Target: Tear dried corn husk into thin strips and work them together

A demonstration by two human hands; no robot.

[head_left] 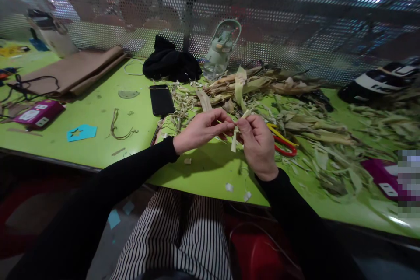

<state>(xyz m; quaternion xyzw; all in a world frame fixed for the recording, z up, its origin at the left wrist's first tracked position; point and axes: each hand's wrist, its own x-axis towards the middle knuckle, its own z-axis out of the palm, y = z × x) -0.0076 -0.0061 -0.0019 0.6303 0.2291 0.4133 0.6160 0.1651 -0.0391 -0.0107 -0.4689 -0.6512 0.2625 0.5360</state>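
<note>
Pinching a pale strip of corn husk [236,127] between both sets of fingertips, you hold it just above the green worktop [108,118], in front of your chest. Your left hand [202,129] is closed narrow on the strip's near end, thumb against forefinger; your right hand [259,144] is closed on it too, fingers curled in, with a short tail of husk hanging below the grip.

The strip looks dry and thin, so the likeliest fault is a tear across the grain if the two hands pull apart unevenly or twist against each other. Judging by the small white scraps [238,190] lying near the worktop's front edge, pieces break off easily, and more could drop past the edge onto your striped lap.

The red-and-yellow scissors [282,142] lie just beside your right hand, partly hidden behind it. A sideways sweep of that wrist could knock them or catch a finger on the blades; I cannot tell whether they lie open.

The husk heap [295,118] spreads behind and to the right, and loose leaves there could snag the long upper end of your strip. The dark phone [161,99] sits near the left of the heap, where stray bits could cover it.
</note>
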